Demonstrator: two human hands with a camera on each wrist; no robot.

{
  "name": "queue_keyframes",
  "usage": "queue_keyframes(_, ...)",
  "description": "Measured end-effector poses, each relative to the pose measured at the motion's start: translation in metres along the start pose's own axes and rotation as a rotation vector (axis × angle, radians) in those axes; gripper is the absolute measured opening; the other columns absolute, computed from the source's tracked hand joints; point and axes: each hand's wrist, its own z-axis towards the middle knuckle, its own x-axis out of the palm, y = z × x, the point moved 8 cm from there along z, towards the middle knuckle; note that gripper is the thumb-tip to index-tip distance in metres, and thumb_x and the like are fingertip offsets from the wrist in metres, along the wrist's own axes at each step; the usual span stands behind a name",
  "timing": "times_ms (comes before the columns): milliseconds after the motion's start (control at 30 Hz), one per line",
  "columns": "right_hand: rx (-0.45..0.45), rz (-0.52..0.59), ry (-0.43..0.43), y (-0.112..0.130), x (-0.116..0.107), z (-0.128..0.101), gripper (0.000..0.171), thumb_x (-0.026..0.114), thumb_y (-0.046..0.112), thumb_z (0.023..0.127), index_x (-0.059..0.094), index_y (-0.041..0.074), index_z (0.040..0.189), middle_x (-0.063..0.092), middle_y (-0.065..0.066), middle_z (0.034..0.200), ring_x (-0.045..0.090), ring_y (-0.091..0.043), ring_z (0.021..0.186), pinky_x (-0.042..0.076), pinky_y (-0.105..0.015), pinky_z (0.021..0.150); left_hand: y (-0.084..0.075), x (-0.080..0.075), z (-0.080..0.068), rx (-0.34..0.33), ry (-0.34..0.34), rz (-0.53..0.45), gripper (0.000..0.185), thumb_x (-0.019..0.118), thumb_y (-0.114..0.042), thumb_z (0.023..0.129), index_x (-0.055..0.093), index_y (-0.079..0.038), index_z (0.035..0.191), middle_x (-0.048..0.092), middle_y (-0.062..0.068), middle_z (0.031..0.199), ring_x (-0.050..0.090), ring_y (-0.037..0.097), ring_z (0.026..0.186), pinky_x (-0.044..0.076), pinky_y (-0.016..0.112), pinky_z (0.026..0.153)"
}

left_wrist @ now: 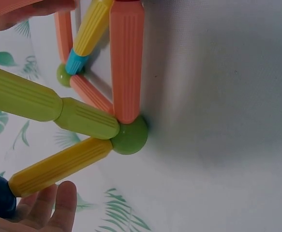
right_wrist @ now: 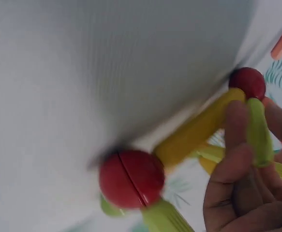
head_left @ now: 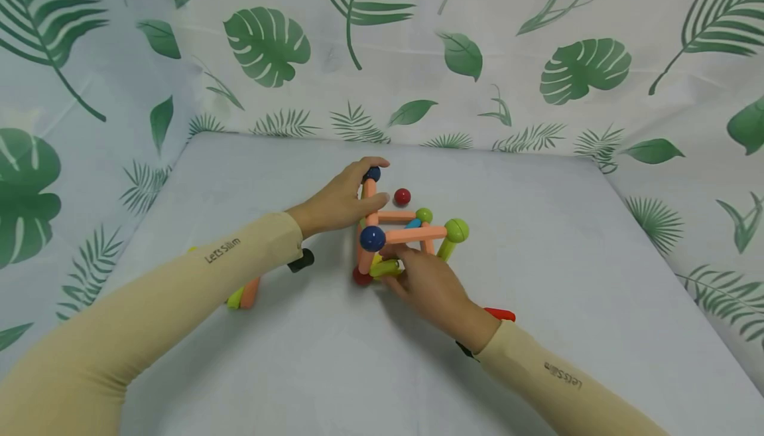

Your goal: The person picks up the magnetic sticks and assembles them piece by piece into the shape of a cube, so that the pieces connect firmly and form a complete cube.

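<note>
The open-sided frame of ribbed plastic sticks and smooth plastic balls stands in the middle of the white-covered table [head_left: 537, 243], with both hands on it. The left hand [head_left: 341, 202] is curled over the far upper corner, its fingers round a glossy navy-blue ball [head_left: 371, 174] and its thumb by the salmon-orange plastic stick [head_left: 370, 190] below. The right hand [head_left: 434, 285] pinches a short lime-green plastic stick [right_wrist: 259, 135] between thumb and fingers, with 1 end at a shiny red ball [right_wrist: 247, 83] in the bottom corner; whether that end is seated or merely near, I cannot tell.

The step in hand looks like fitting or adjusting this stick low in the frame. To do it well, the left hand should steady the top without pressing down, since a push there would probably splay the uprights. The right hand should bring the stick straight in line with the ball's centre and let go only once the joint sits firm. The yellow plastic stick [right_wrist: 199, 128] joins the same ball, so a sideways twist could loosen 2 joints together. The right knuckles lie close under the front salmon-orange bar [head_left: 416, 234]; a low, level withdrawal is safest.
</note>
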Motion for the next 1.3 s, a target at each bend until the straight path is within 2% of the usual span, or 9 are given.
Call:
queue_keyframes(167, -0.088, -0.344, -0.072, 0.014, -0.014, -0.022, 0.055, 0.086, 0.024, 0.083, 0.063, 0.005, 0.129, 0.072, -0.004, 0.092, 0.056, -0.01, 0.053, 0.044, -0.021, 0.047, 0.001, 0.002, 0.002, 0.0, 0.007, 0.02, 0.063, 0.059, -0.039, 0.101, 0.032, -0.023, 0.156, 0.033, 0.006, 0.157, 0.039, 0.025, 0.138, 0.035, 0.047, 0.112)
queue_keyframes(333, -0.172, -0.499, -0.176, 0.029, -0.027, -0.04, 0.036, 0.085, 0.028, 0.081, 0.073, 0.006, 0.108, 0.067, -0.001, 0.071, 0.034, -0.009, 0.04, 0.032, -0.021, 0.041, -0.001, 0.0, 0.003, 0.0, 0.039, 0.044, 0.065, 0.06, -0.043, 0.1, 0.032, -0.023, 0.156, 0.034, 0.008, 0.157, 0.038, 0.025, 0.139, 0.036, 0.049, 0.11)
queue_keyframes(400, -0.207, -0.496, -0.145, 0.035, -0.026, -0.043, 0.028, 0.085, 0.03, 0.081, 0.076, 0.009, 0.097, 0.066, 0.002, 0.069, 0.039, -0.009, 0.042, 0.034, -0.021, 0.043, -0.001, -0.002, 0.002, -0.004, 0.066, 0.052, 0.068, 0.061, -0.047, 0.099, 0.031, -0.024, 0.156, 0.033, 0.007, 0.157, 0.037, 0.024, 0.14, 0.035, 0.049, 0.111)
queue_keyframes(467, -0.244, -0.452, -0.043, 0.041, -0.018, -0.044, 0.024, 0.084, 0.032, 0.083, 0.078, 0.011, 0.094, 0.066, 0.003, 0.068, 0.049, -0.009, 0.048, 0.04, -0.021, 0.046, -0.002, -0.005, 0.001, -0.01, 0.098, 0.06, 0.073, 0.06, -0.052, 0.098, 0.029, -0.026, 0.158, 0.031, 0.006, 0.159, 0.035, 0.023, 0.141, 0.035, 0.05, 0.111)
queue_keyframes(600, -0.361, -0.359, 0.249, 0.054, 0.016, -0.047, 0.03, 0.082, 0.034, 0.087, 0.077, 0.015, 0.109, 0.074, 0.003, 0.1, 0.069, -0.012, 0.085, 0.055, -0.028, 0.073, 0.001, -0.009, -0.001, -0.059, 0.163, 0.073, 0.09, 0.062, -0.062, 0.092, 0.013, -0.036, 0.162, 0.023, 0.005, 0.164, 0.033, 0.024, 0.144, 0.031, 0.055, 0.113)
queue_keyframes(700, -0.433, -0.339, 0.389, 0.064, 0.041, -0.049, 0.045, 0.079, 0.042, 0.088, 0.07, 0.018, 0.125, 0.066, 0.0, 0.13, 0.062, -0.017, 0.118, 0.051, -0.037, 0.096, 0.003, -0.01, -0.003, -0.095, 0.201, 0.05, 0.106, 0.069, -0.063, 0.087, -0.006, -0.045, 0.16, 0.018, 0.007, 0.166, 0.034, 0.024, 0.145, 0.03, 0.058, 0.112)
queue_keyframes(800, -0.479, -0.353, 0.421, 0.076, 0.058, -0.048, 0.06, 0.073, 0.052, 0.09, 0.061, 0.018, 0.137, 0.053, -0.003, 0.147, 0.051, -0.021, 0.134, 0.046, -0.041, 0.103, 0.005, -0.011, -0.004, -0.103, 0.214, 0.011, 0.118, 0.077, -0.057, 0.084, -0.016, -0.047, 0.157, 0.016, 0.009, 0.166, 0.036, 0.023, 0.145, 0.032, 0.057, 0.112)
queue_keyframes(1033, -0.553, -0.37, 0.44, 0.103, 0.08, -0.032, 0.084, 0.058, 0.069, 0.092, 0.042, 0.015, 0.155, 0.033, -0.009, 0.162, 0.034, -0.03, 0.147, 0.038, -0.043, 0.111, 0.007, -0.01, -0.005, -0.089, 0.234, -0.022, 0.114, 0.079, -0.051, 0.085, -0.006, -0.04, 0.161, 0.011, 0.002, 0.168, 0.033, 0.024, 0.147, 0.037, 0.048, 0.111)
queue_keyframes(1300, -0.607, -0.4, 0.411, 0.13, 0.097, -0.005, 0.087, 0.056, 0.069, 0.093, 0.034, 0.017, 0.158, 0.032, -0.007, 0.162, 0.035, -0.027, 0.146, 0.037, -0.038, 0.112, 0.006, -0.01, -0.007, -0.063, 0.25, -0.013, 0.106, 0.075, -0.051, 0.088, 0.0, -0.037, 0.162, 0.014, 0.002, 0.167, 0.031, 0.024, 0.147, 0.037, 0.046, 0.111)
